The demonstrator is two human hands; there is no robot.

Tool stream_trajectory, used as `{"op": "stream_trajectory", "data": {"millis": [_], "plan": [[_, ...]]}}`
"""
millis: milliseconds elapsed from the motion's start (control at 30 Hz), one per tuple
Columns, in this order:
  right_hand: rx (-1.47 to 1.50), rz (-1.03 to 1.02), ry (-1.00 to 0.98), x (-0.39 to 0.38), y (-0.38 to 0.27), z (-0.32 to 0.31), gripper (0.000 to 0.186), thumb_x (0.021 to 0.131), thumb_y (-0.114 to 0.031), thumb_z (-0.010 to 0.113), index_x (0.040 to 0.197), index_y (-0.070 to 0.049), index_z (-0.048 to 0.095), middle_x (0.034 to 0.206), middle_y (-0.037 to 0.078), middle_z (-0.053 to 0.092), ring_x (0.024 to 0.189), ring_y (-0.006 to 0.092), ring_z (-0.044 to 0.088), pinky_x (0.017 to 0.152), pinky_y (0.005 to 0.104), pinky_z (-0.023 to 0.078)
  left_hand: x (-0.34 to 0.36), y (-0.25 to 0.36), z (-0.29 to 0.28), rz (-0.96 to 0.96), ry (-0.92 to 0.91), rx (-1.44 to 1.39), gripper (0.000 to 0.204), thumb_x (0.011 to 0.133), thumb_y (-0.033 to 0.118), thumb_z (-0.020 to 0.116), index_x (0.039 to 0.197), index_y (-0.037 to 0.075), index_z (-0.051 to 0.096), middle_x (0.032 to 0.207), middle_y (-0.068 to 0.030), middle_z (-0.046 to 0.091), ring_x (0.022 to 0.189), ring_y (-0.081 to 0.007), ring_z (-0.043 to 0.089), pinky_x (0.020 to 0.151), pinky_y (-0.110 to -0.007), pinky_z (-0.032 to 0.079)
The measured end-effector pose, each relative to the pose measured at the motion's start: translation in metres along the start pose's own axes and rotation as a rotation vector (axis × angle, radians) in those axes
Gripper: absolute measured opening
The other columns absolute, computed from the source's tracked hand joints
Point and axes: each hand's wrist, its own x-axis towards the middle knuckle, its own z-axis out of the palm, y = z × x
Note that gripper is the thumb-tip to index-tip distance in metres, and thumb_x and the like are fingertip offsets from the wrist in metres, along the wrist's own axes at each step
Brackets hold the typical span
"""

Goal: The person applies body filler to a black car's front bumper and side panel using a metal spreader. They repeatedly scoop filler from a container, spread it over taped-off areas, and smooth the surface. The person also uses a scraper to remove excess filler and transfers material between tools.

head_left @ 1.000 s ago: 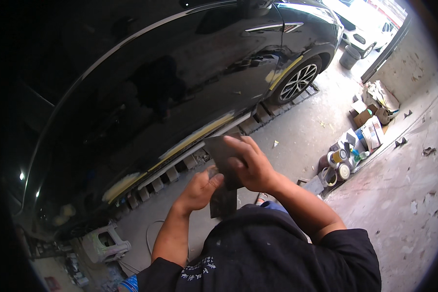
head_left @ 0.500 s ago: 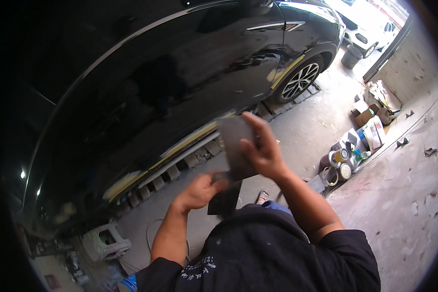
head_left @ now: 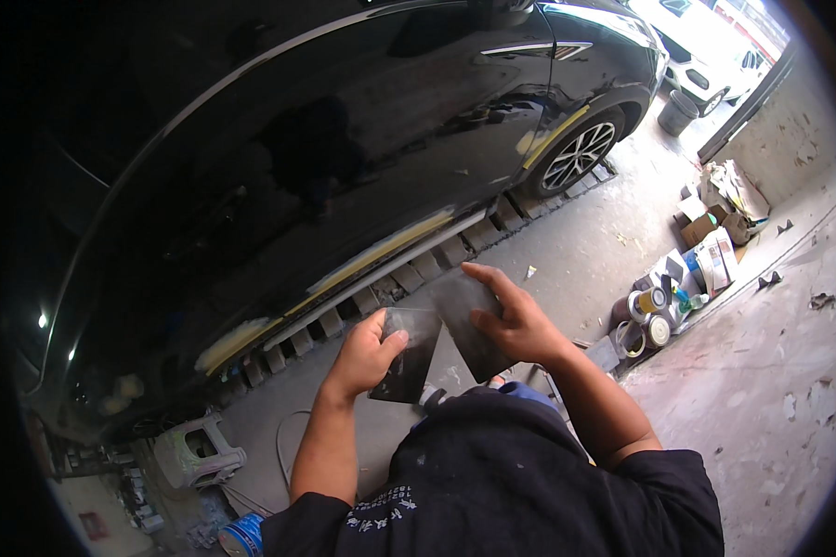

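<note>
My left hand [head_left: 360, 360] pinches a dark, thin rectangular sandpaper sheet [head_left: 418, 355], thumb on its face and fingers behind. Pale dusty marks show on that piece. A second dark grey sandpaper sheet [head_left: 466, 342], slightly blurred, is gripped by my right hand [head_left: 522, 325] with the thumb on top and the index finger along the upper edge. The two sheets are held side by side, tilted apart, with their upper corners close together. Beyond them stands a black car [head_left: 344, 176], its lower sill carrying yellow masking tape and pale filler patches [head_left: 381, 251].
Tins [head_left: 655, 330], bottles and cardboard [head_left: 701, 227] lie along the wall at right. A stained plastic stool [head_left: 200, 450] stands at lower left, beside a hose and a blue tin [head_left: 243, 537]. A dark bucket [head_left: 678, 111] and a white car [head_left: 701, 65] are at far right.
My hands have drawn apart, and the two sheets that overlapped are now side by side. My right hand has come lower and nearer; the left has risen slightly.
</note>
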Motion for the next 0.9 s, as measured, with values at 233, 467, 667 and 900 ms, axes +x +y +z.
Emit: {"op": "stream_trajectory", "data": {"millis": [233, 467, 667, 900], "plan": [[0.253, -0.04, -0.04, 0.016, -0.007, 0.013, 0.063, 0.079, 0.005, 0.058, 0.138, -0.006, 0.038, 0.126, 0.009, 0.049, 0.118, 0.0194, 0.045, 0.098, 0.0323, 0.037, -0.002, 0.014, 0.008, 0.032, -0.115, 0.344, 0.015, 0.088, 0.011, 0.059, 0.099, 0.0, 0.058, 0.088, -0.0004, 0.061, 0.081, -0.0067, 0.053, 0.074, -0.024, 0.045], [-0.232, -0.059, 0.21, 0.02, 0.008, -0.027, 0.073, 0.076, 0.007, 0.058, 0.141, -0.009, 0.031, 0.141, 0.019, 0.037, 0.132, 0.0307, 0.037, 0.106, 0.034, 0.033, -0.006, 0.004, -0.004, -0.03, 0.026, 0.224, 0.016, 0.086, 0.011, 0.062, 0.094, -0.003, 0.06, 0.078, -0.0025, 0.064, 0.073, -0.0059, 0.054, 0.066, -0.024, 0.046], [-0.124, 0.01, -0.104, 0.015, 0.009, -0.013, 0.063, 0.08, 0.003, 0.058, 0.139, -0.01, 0.036, 0.12, 0.016, 0.06, 0.113, 0.0296, 0.058, 0.093, 0.0358, 0.045, -0.003, -0.001, -0.006, -0.019, -0.019, 0.284, 0.017, 0.09, 0.015, 0.057, 0.092, -0.002, 0.06, 0.073, -0.0039, 0.061, 0.071, -0.0062, 0.051, 0.065, -0.026, 0.045], [-0.047, -0.028, -0.123, 0.021, 0.019, 0.018, 0.047, 0.088, -0.009, 0.058, 0.132, -0.006, 0.042, 0.088, 0.013, 0.067, 0.082, 0.025, 0.065, 0.074, 0.034, 0.05, -0.001, 0.007, 0.003, -0.052, -0.099, 0.34, 0.019, 0.093, 0.016, 0.052, 0.091, -0.001, 0.06, 0.074, 0.0032, 0.056, 0.072, -0.005, 0.046, 0.065, -0.024, 0.042]]}}
